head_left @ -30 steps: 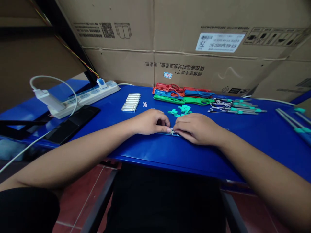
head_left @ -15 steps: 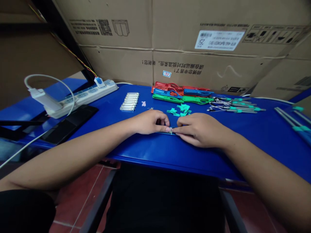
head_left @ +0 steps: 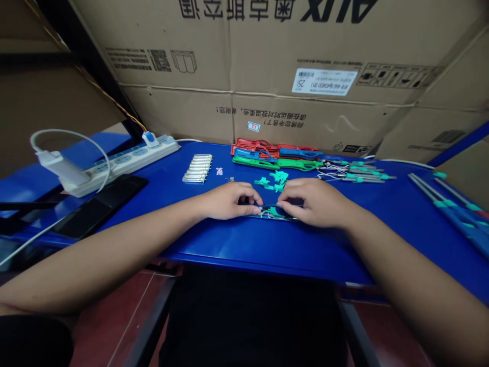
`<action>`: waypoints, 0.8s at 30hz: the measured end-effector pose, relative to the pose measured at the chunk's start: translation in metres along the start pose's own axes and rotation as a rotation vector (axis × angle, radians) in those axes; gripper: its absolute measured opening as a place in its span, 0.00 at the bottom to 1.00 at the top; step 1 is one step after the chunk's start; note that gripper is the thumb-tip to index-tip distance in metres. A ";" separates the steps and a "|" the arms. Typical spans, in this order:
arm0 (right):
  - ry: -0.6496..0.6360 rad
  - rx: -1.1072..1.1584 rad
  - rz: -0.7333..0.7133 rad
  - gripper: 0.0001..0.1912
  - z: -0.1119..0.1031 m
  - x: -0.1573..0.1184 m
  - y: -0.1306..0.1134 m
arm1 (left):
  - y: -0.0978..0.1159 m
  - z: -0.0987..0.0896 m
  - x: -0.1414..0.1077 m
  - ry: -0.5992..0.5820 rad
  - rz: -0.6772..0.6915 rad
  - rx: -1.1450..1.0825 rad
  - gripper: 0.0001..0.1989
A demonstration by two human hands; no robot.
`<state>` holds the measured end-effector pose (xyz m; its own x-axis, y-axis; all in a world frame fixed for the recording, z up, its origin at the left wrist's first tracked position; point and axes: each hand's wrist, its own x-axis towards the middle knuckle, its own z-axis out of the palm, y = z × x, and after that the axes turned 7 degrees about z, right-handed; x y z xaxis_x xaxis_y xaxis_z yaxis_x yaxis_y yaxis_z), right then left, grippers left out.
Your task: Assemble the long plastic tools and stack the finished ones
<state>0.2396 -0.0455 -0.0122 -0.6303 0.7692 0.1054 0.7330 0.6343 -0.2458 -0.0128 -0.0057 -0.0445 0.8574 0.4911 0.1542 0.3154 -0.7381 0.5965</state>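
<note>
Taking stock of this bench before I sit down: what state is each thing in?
left hand: fingers pinching the part's left end
right hand: fingers on the part's right end
flat teal-and-metal part: held low over the blue tabletop
loose teal plastic pieces: in a loose heap, not held
green plastic handles: lying flat, end to end
capped tubes: lined up side by side
power strip: in use, with a white adapter and a blue plug inserted

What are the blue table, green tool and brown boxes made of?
The blue table top looks like painted metal: glossy, with a thin folded edge. The green tool seems to be moulded plastic, evenly bright. The brown boxes look like matte cardboard, with creased seams and printing.
</note>
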 end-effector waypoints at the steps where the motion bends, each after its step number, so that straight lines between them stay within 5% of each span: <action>1: -0.013 0.034 0.040 0.11 0.001 0.001 0.002 | 0.000 0.000 0.000 -0.004 -0.001 -0.002 0.15; 10: -0.178 -0.016 0.360 0.15 0.014 0.010 -0.022 | 0.001 0.008 0.000 0.009 0.073 0.007 0.13; 24: -0.227 0.003 0.401 0.17 0.010 0.016 -0.027 | 0.005 0.019 0.004 0.034 -0.007 0.060 0.10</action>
<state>0.2070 -0.0507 -0.0135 -0.3373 0.9172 -0.2120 0.9298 0.2894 -0.2274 0.0002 -0.0159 -0.0557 0.8410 0.5108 0.1782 0.3456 -0.7606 0.5496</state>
